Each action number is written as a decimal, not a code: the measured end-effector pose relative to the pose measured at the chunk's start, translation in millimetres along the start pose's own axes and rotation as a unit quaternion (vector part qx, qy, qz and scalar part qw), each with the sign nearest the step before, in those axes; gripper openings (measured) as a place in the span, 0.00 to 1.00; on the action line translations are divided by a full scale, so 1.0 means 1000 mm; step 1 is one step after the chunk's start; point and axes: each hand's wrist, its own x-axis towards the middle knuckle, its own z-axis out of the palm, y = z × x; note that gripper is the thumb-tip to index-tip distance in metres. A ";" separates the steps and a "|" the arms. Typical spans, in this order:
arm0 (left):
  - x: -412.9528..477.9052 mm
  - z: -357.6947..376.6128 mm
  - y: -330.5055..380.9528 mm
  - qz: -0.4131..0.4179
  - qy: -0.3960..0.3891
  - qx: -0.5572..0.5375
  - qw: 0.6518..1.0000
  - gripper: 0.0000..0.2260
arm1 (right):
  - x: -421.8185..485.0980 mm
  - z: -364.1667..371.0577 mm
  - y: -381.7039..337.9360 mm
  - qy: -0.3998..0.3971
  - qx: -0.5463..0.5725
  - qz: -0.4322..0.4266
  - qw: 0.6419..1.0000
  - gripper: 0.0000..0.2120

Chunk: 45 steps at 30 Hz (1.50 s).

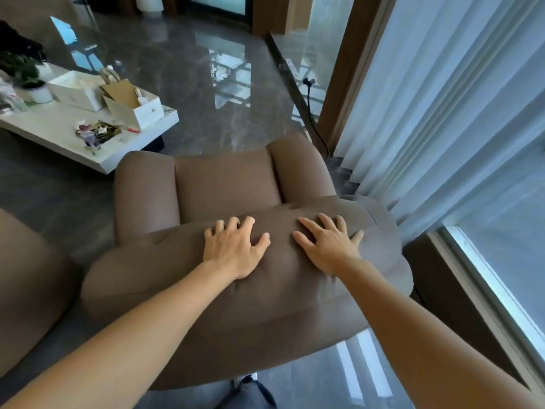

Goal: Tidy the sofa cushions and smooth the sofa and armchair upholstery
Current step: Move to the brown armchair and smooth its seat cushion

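A brown upholstered armchair (224,184) stands in front of me, seen from behind its backrest. Both hands lie flat on the padded top of the backrest (280,290). My left hand (233,249) rests left of centre with fingers spread and slightly curled into the fabric. My right hand (327,246) lies right of centre, palm down, fingers apart. Neither hand holds anything. The seat cushion and both armrests show beyond the hands. Part of a brown sofa (26,290) shows at the left edge.
A white coffee table (59,128) with boxes, a potted plant and small clutter stands at the left beyond the chair. White curtains (442,113) and a window (501,276) run along the right. A black cable (312,119) trails on the glossy grey floor.
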 end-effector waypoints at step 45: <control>0.124 0.091 0.321 -0.282 0.151 0.002 0.948 0.23 | 0.237 -0.089 0.274 0.183 -0.018 -0.326 0.927 0.23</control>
